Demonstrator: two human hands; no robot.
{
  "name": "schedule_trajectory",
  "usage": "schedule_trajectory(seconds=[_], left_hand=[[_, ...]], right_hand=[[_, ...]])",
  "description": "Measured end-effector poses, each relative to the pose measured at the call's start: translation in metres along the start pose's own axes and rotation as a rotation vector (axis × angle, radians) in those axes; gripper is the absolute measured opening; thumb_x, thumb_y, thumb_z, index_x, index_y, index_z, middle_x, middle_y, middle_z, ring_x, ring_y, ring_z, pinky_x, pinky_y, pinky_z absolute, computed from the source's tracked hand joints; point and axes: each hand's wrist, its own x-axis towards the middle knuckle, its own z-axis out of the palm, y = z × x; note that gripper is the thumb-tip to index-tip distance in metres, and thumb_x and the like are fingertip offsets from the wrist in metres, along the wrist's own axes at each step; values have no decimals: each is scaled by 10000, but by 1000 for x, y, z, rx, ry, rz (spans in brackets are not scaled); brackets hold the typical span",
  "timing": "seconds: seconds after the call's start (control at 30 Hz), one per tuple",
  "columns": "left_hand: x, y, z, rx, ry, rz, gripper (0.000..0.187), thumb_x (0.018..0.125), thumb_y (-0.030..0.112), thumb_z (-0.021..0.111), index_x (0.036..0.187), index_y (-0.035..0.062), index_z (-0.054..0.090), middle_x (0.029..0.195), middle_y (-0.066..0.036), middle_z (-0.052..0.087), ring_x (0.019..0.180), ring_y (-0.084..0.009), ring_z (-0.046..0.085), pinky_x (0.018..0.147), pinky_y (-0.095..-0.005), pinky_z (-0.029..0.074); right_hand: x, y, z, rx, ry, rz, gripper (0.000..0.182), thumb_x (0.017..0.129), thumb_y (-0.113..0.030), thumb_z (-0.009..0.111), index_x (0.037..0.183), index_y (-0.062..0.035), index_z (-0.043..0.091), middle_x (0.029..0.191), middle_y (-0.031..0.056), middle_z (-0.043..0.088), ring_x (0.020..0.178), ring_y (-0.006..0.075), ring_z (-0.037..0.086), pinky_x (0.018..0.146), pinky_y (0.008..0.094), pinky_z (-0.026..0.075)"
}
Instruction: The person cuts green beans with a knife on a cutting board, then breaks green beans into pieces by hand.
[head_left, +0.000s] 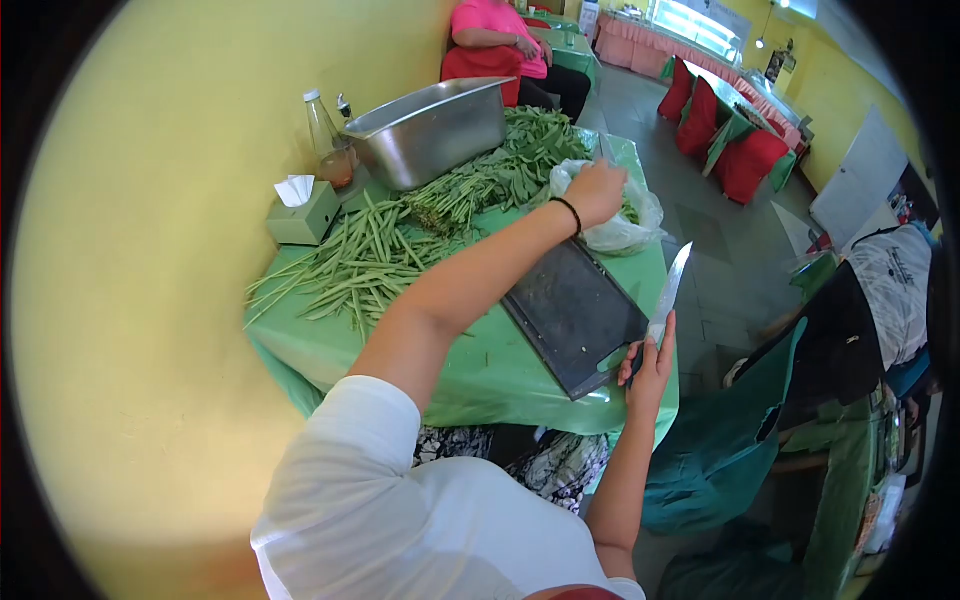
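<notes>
My left hand [598, 192], with a dark band at its wrist, is closed over a clear plastic bag [625, 232] holding some green pieces; what its fingers grip is hidden. My right hand [650, 368] grips a knife [670, 292] by its handle, blade pointing up and away, beside the lower right end of a black cutting board [578, 315]. The board lies flat between my hands. Left of it, long green beans [370, 262] are heaped loosely. Leafy green stalks [500, 175] are piled behind the board.
On the green-covered table [470, 375] stand a deep metal pan [435, 135], a tissue box [303, 215] and a glass bottle [328, 145]. A yellow wall borders the left. A seated person [495, 35] is beyond the table; another person [850, 320] bends at the right.
</notes>
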Motion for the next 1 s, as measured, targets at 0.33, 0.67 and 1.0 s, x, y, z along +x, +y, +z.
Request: schedule_trajectory(seconds=[0.33, 0.67, 1.0], left_hand=[[-88, 259, -130, -1992, -404, 517, 199, 908, 115, 572, 1097, 56, 584, 1114, -114, 565, 930, -217, 560, 770, -297, 456], [-131, 271, -137, -2496, -850, 461, 328, 855, -98, 563, 1167, -2, 599, 1208, -160, 564, 1057, -270, 560, 868, -320, 457], [-118, 255, -179, -1145, -158, 705, 139, 898, 52, 568, 1031, 14, 578, 972, -90, 593, 734, -174, 503, 632, -240, 422]], right_hand=[[5, 3, -5, 64, -18, 38, 556, 961, -75, 370, 1483, -217, 242, 679, 41, 501, 432, 88, 390, 349, 208, 317], [3, 4, -7, -6, -23, 10, 560, 958, -75, 360, 1482, -239, 247, 685, 37, 502, 428, 84, 383, 345, 204, 315], [6, 1, -5, -32, -18, -6, 563, 958, -68, 356, 1484, -233, 244, 692, 33, 498, 436, 81, 381, 351, 206, 319]])
